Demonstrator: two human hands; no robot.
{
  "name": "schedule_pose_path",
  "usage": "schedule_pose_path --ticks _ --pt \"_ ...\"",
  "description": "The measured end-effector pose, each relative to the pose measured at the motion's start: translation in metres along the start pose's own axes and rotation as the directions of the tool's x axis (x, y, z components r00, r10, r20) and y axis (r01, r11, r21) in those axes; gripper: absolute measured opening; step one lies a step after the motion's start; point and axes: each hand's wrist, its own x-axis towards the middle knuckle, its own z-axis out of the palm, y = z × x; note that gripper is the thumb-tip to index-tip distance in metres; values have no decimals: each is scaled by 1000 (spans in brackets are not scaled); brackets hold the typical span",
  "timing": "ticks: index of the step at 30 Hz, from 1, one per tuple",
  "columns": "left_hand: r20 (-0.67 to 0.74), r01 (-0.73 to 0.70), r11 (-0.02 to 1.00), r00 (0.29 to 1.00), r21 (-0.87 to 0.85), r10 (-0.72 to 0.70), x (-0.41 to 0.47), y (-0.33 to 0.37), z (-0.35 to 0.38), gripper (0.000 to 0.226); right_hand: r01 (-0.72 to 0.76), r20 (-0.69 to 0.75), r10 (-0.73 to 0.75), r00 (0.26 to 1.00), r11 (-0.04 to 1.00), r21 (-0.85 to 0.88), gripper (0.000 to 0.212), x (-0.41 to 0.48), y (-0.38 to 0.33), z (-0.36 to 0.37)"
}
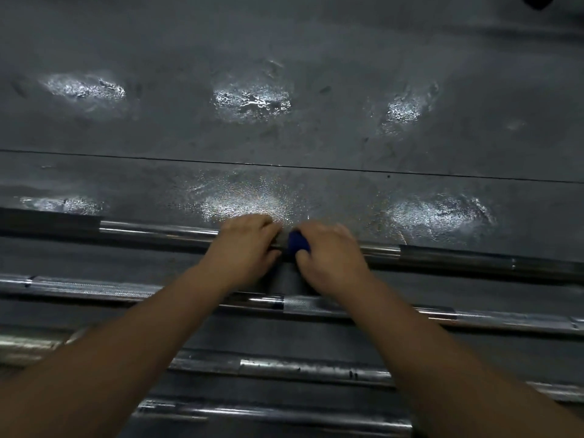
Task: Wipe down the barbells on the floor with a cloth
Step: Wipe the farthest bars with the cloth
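The dark rubber floor (284, 58) fills most of the view, its pebbled surface catching patches of glare, with a thin seam running across it. Several barbells lie on it in parallel rows, probably laid out side by side so each can be reached in turn. The farthest barbell (151, 230) is the one being worked on; a nearer barbell (94, 287) and two more below it pass under the forearms.

Both hands meet at the middle of the farthest bar. The left hand (245, 245) curls over the shaft, its grip clenched around the steel, likely to keep the bar from rolling. Just beside it, the right hand (328, 257) grasps a small blue cloth (297, 241), bunched against the shaft so it wraps the round surface for wiping.

No brand, label or writing can be read on the bars, cloth or floor.
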Motion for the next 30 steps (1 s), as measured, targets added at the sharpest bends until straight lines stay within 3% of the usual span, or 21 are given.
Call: schedule_pose_path --ticks 3,8,12,15,21,23,27,30 --pt "-12 -1 1000 1000 -2 1 -20 5 7 33 -11 3 11 1000 998 -70 40 -22 26 -6" --pt "4 -36 998 999 -51 36 -32 3 -2 26 -273 -122 258 958 954 -125 39 -59 43 3" --pt "-27 -44 989 999 -140 41 -36 0 3 29 -141 -49 137 989 985 -99 43 -47 2 15" --pt "-62 -82 990 995 -116 75 -36 -6 11 31 -20 -34 16 999 994 -106 48 -48 25 6" --pt "1 -23 996 1000 -82 24 0 -19 -8 43 -303 -243 291 925 953 -10 42 -59 91 -14" --pt "-21 38 996 999 -83 -40 13 -18 -15 40 -249 -226 245 943 968 10 39 -46 58 -11" --pt "-118 -12 1000 993 3 12 17 -6 -1 33 27 -46 -30 998 997 -72 54 -15 1 0" --pt "-137 -36 997 990 62 45 11 -13 14 67 -105 -105 99 989 993 -53 43 -4 41 -15"
